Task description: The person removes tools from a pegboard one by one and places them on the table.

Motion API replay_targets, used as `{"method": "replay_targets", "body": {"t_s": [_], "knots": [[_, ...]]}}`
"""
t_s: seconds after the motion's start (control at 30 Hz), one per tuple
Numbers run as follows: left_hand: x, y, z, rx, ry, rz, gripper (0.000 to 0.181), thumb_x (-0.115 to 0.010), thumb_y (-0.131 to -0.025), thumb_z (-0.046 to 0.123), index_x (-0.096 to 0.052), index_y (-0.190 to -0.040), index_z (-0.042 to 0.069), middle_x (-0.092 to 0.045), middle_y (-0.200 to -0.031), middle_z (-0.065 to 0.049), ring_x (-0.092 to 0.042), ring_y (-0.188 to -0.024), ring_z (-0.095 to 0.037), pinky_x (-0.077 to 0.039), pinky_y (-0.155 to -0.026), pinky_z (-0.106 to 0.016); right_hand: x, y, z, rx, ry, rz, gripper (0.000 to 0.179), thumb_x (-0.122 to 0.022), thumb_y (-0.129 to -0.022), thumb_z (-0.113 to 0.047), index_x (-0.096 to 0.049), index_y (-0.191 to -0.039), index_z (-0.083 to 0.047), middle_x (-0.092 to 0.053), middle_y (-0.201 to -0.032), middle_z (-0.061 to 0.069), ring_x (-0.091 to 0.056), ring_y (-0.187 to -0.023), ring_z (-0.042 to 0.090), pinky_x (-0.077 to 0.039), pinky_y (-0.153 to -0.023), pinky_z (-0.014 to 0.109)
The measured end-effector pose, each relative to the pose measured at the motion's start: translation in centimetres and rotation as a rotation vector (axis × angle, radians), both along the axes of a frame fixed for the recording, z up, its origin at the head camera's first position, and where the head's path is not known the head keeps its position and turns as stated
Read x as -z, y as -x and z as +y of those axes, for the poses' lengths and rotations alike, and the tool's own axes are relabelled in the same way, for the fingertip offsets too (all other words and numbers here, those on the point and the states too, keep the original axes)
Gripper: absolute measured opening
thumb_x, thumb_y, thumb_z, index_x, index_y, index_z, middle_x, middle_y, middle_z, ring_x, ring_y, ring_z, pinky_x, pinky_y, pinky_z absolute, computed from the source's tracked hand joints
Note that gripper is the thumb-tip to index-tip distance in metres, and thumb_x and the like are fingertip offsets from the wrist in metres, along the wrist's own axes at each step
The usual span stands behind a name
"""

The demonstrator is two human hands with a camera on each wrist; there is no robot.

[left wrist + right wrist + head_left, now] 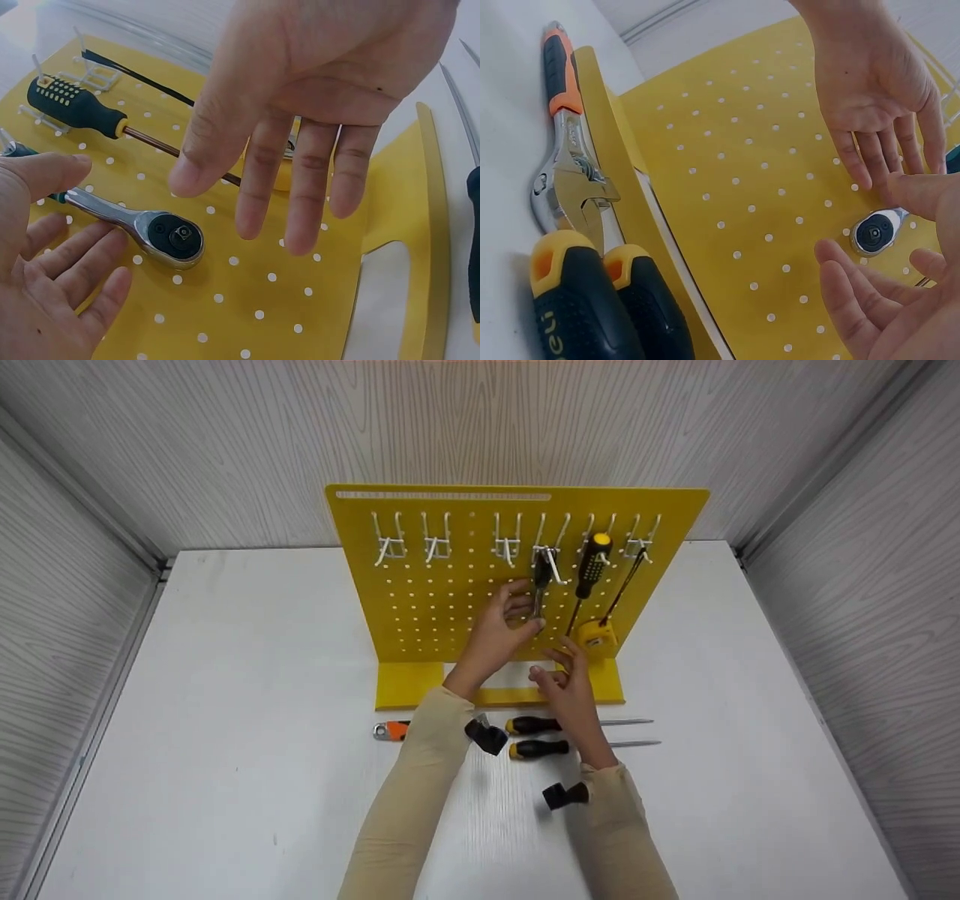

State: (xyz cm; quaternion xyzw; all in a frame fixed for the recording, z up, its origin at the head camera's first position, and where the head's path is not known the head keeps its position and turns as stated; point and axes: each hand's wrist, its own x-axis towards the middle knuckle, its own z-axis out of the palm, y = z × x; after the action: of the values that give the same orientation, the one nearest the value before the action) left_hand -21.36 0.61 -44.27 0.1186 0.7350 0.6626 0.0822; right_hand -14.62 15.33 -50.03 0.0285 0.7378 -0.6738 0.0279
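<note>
A ratchet wrench [171,234] with a chrome head hangs from a hook of the yellow pegboard [435,622], its dark handle uppermost. My left hand [499,626] is beside it, fingers extended along the handle and thumb held apart; whether a fingertip touches it I cannot tell. Lower and to the right, my right hand [571,690] holds nothing, with its fingers loosely spread near the ratchet head in the right wrist view. Right of the ratchet hang a black-and-yellow screwdriver [592,566] and a yellow tape measure [598,636] on a dark strap.
In front of the board's base, two screwdrivers [534,726] lie on the white table [247,735]. An adjustable wrench [566,127] with an orange-and-black grip lies left of them, partly behind my left sleeve. Several white hooks [390,547] stick out from the board.
</note>
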Motion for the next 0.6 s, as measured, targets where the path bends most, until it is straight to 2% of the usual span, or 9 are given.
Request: {"method": "replay_targets", "body": {"t_s": [0.2,0.4,0.47,0.6], "knots": [[-0.05,0.02,-0.05,0.005,0.012,0.001,0.057,-0.065,-0.091,0.013,-0.041,-0.143,0.012,-0.056,-0.135,-0.012,-0.054,-0.125,-0.024,-0.045,-0.104,-0.037,-0.02,0.31,-0.11,0.002,0.001,0.020,0.064,-0.058,-0.096,-0.015,-0.022,-0.149,-0.018,-0.044,-0.141,0.014,-0.064,-0.106,0.034,-0.049,-0.094,0.051],[-0.01,-0.26,-0.04,0.024,0.016,-0.016,0.059,-0.064,-0.092,0.015,-0.038,-0.146,0.013,-0.056,-0.135,-0.010,-0.054,-0.125,-0.023,-0.045,-0.104,-0.036,0.03,0.70,-0.30,-0.007,-0.015,0.031,0.064,-0.057,-0.097,-0.013,-0.020,-0.149,-0.016,-0.047,-0.140,0.015,-0.064,-0.105,0.038,-0.054,-0.084,0.031],[-0.05,-0.35,0.01,0.031,0.030,-0.016,0.060,-0.064,-0.093,0.016,-0.037,-0.146,0.013,-0.057,-0.134,-0.010,-0.055,-0.124,-0.022,-0.045,-0.103,-0.036,-0.05,0.76,-0.32,-0.006,-0.015,0.042,0.064,-0.057,-0.097,-0.012,-0.020,-0.149,-0.015,-0.048,-0.139,0.016,-0.064,-0.105,0.039,-0.054,-0.083,0.032],[-0.07,-0.47,0.10,0.027,0.056,-0.015,0.061,-0.064,-0.093,0.019,-0.037,-0.147,0.014,-0.058,-0.131,-0.010,-0.057,-0.120,-0.022,-0.047,-0.101,-0.036,-0.16,0.77,-0.28,0.004,-0.007,0.078,0.061,-0.056,-0.097,-0.011,-0.023,-0.148,-0.012,-0.047,-0.137,0.019,-0.064,-0.104,0.043,-0.055,-0.084,0.042]]}}
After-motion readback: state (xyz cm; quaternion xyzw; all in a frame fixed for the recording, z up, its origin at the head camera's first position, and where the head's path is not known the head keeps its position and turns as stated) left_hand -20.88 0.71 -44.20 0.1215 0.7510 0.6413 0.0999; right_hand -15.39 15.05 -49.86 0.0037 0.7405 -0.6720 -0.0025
